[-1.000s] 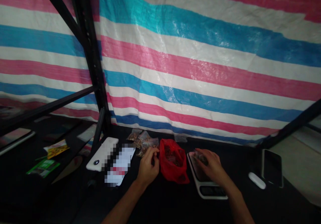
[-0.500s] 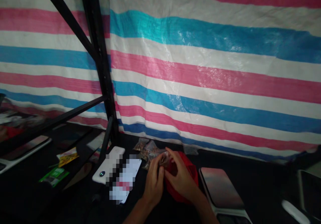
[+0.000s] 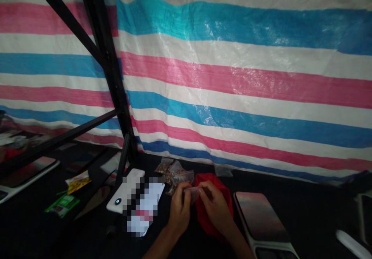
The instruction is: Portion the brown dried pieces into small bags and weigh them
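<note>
Between my two hands is a small clear zip bag (image 3: 192, 191). My left hand (image 3: 179, 208) pinches its left side, and my right hand (image 3: 214, 203) pinches the right end of its top edge. What the bag holds is partly hidden by my fingers. Under and behind my right hand lies a red bag (image 3: 210, 179), partly covered by the hand and forearm. Just beyond my left hand, several filled clear zip bags (image 3: 177, 173) with small brownish pieces lie in a heap.
A digital scale (image 3: 261, 217) stands right of my hands. On the left lie a white phone (image 3: 114, 201), a lit phone (image 3: 154, 197), a green packet (image 3: 62, 206) and a yellow packet (image 3: 78, 181). A black metal frame (image 3: 114, 84) rises before the striped sheet (image 3: 232, 84).
My fingers have shifted from cupping around the bag to pinching its top edge, and the bag now lies flatter between them. The view has tilted slightly downward.
</note>
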The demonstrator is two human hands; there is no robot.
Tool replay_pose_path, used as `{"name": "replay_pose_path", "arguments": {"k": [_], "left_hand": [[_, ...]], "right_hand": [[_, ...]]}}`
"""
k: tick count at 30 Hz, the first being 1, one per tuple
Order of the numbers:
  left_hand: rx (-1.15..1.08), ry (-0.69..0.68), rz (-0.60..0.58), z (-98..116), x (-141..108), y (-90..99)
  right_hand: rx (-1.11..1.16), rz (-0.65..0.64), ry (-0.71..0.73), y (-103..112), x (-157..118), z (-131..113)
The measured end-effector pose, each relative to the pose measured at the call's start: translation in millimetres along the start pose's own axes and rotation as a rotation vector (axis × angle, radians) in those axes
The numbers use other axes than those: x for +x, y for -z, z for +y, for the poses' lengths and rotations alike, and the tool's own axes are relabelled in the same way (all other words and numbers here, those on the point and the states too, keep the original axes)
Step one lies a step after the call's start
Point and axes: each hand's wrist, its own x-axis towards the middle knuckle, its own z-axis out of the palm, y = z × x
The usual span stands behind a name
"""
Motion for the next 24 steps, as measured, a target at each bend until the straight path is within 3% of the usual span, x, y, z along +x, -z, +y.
{"name": "replay_pose_path", "arguments": {"k": [8, 18, 24], "left_hand": [[0.003, 0.02, -0.053, -4.1, -1.5, -2.4], [-0.004, -0.056, -0.137, -4.9, -4.0, 2.2], [0.014, -0.073, -0.043, -3.4, -3.0, 2.8]], "right_hand": [[-0.03, 0.003, 0.02, -3.0, -2.8, 0.9], [-0.001, -0.033, 0.035, -1.6, -3.0, -5.1], [0.001, 0.003, 0.04, -1.0, -3.0, -9.9]]}}
